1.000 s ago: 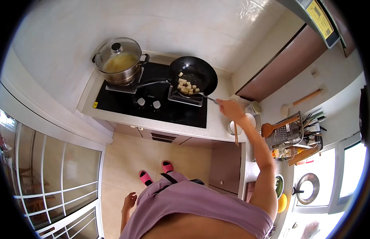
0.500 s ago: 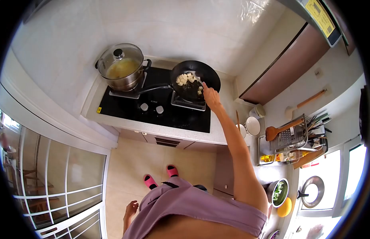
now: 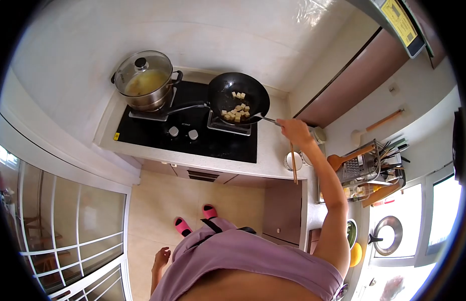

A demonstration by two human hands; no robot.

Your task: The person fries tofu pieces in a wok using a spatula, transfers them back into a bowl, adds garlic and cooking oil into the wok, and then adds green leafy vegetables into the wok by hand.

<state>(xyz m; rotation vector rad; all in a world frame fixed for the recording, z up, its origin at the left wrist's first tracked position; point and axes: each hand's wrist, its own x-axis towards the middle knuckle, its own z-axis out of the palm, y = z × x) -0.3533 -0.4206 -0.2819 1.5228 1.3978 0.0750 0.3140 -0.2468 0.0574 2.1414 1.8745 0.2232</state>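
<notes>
The right hand (image 3: 295, 131) is closed around the handle of a metal spatula (image 3: 269, 120), out over the counter (image 3: 273, 155) to the right of the stove (image 3: 213, 148). The spatula's blade reaches over the near right rim of the black wok (image 3: 240, 86), close to the tofu cubes (image 3: 237, 114). Most of the cubes lie in a loose cluster on the near side of the wok, with a few in a small row farther back. The wok sits on the stove's right burner, its handle pointing left toward a steel pot (image 3: 148, 100) under a glass lid (image 3: 157, 62), near the counter's left end. Chopsticks (image 3: 294, 168) lie across a white bowl (image 3: 292, 160) near the counter's front edge, their ends jutting past it. The left hand (image 3: 162, 257) hangs low beside the person's clothing, fingers loosely bent and parted.
</notes>
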